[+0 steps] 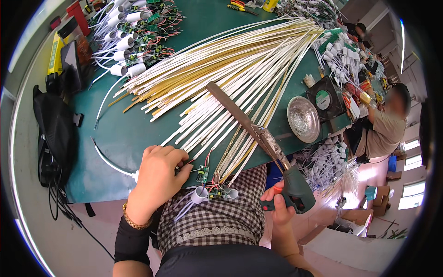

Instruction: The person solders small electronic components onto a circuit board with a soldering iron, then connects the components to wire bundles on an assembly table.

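At the table's near edge my left hand (159,173) is closed, with thumb and fingertips pinched around thin wires. A white cable (110,162) runs out from under that hand to the left. Beside the fingers hangs a small green circuit board (203,174), above white lamp sockets (199,195) at my checked apron. My right hand (279,210) is wrapped around the handle of a dark green soldering gun (297,189) with an orange trigger. Its metal barrel points up and left. A flat brown bar (230,107) lies in line with the barrel, over the strips; whether they are joined is unclear.
Thin white and yellowish strips (217,60) fan across the green table (87,120). A shiny round dish (303,119) and a black fan (326,99) stand at right. Wired sockets (124,44) are heaped far left, near a black bag (54,134). Another person (385,124) works at right.
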The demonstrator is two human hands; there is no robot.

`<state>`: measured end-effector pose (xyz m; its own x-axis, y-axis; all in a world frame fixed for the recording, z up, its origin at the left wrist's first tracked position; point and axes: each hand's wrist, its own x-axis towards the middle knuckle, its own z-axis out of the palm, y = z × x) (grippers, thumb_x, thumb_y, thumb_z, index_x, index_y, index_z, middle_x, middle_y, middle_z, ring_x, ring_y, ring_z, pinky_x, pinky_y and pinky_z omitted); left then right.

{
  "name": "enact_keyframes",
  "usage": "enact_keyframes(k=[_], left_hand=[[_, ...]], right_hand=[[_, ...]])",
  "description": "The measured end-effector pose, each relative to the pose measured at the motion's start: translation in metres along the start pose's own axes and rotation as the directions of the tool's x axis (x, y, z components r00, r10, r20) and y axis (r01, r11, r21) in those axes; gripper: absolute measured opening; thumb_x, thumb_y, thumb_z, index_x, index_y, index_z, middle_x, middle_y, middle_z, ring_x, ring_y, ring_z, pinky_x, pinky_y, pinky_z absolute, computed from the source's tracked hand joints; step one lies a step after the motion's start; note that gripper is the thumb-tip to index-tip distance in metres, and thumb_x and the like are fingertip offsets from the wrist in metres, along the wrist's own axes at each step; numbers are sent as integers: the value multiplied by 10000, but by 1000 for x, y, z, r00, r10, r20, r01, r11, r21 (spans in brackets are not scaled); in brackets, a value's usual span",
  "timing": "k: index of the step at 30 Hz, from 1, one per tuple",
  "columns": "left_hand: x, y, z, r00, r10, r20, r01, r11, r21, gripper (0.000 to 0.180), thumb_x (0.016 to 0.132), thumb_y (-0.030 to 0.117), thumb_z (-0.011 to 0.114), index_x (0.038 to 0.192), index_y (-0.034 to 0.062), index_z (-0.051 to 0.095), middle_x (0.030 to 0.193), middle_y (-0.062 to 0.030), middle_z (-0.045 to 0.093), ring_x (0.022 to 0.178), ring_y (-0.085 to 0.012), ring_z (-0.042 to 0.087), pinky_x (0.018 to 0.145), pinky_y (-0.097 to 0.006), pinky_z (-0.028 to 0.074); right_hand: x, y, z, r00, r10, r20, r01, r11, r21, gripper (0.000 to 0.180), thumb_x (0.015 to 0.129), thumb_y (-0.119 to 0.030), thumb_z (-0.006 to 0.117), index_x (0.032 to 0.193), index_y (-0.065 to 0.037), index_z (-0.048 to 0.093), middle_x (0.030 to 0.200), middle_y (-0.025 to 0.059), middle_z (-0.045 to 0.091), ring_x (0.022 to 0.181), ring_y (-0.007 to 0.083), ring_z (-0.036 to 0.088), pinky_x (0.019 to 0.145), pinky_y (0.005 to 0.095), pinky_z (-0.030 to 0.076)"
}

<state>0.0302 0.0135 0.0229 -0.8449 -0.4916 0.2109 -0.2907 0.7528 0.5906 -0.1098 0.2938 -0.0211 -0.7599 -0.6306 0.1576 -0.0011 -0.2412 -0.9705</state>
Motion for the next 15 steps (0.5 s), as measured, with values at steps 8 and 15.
enact_keyframes(k=[8,15], left_hand=[[-8,12,-4,981,195,16,-196,977,80,245,693,42,777,909,77,667,897,-65,617,853,-277,590,778,-389,440],[-5,8,13,992,105,-70,-110,991,-73,139,777,-38,661,858,33,574,861,-115,582,802,-335,563,720,-414,422]], right_hand=[[1,5,2,1000,-1,-5,1,1000,16,288,948,-71,574,1220,-3,513,919,87,587,808,172,570,768,408,548],[1,4,6,999,-24,-31,23,1000,-13,274,944,-94,592,1186,14,522,893,97,588,781,170,577,751,392,557]])
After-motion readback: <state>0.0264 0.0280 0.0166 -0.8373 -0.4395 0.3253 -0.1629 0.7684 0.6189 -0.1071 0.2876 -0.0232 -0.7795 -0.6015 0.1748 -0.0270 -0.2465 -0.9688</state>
